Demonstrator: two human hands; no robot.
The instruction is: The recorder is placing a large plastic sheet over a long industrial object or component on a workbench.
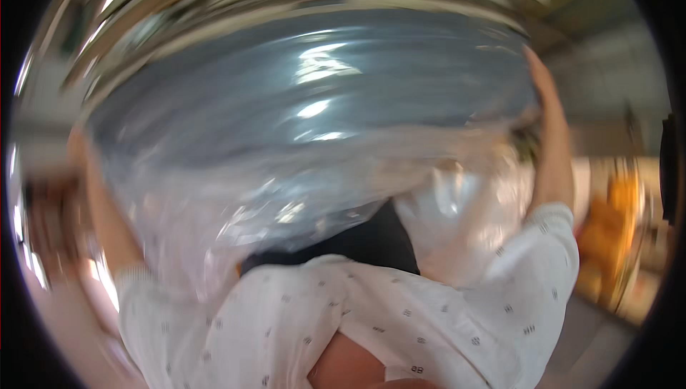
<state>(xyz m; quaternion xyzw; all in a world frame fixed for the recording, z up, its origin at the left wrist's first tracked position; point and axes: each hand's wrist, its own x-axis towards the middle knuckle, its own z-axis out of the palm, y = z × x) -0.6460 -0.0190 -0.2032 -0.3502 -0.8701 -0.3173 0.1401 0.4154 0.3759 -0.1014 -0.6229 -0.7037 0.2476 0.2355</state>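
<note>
- Large metal basin (pixel 300 25): round, shiny steel, held up close to the camera and filling the upper two thirds of the view; wide rolled rim bright with reflections; inner wall blurred by motion.
- Clear plastic sheet (pixel 286 175): thin, crinkled, glossy; lining the basin's inside and tinting it bluish-grey, hanging below the lower rim in loose whitish folds down to the chest.
- White shirt (pixel 371 317): small dark dotted print, long sleeves, across the lower middle of the view, just beneath the hanging plastic.
- Dark patch (pixel 364 239): between plastic folds and shirt; kind not discernible.
- Right hand (pixel 544 85): raised at the basin's right edge, palm laid flat against rim and plastic, fingers stretched upward; grip spread and pressed on, not curled round.
- Left hand (pixel 77 147): at the basin's left edge, strongly blurred; touching the rim, finger position impossible to tell.
- Orange and yellow shapes (pixel 607 232): far right background, blurred beyond recognition.
</note>
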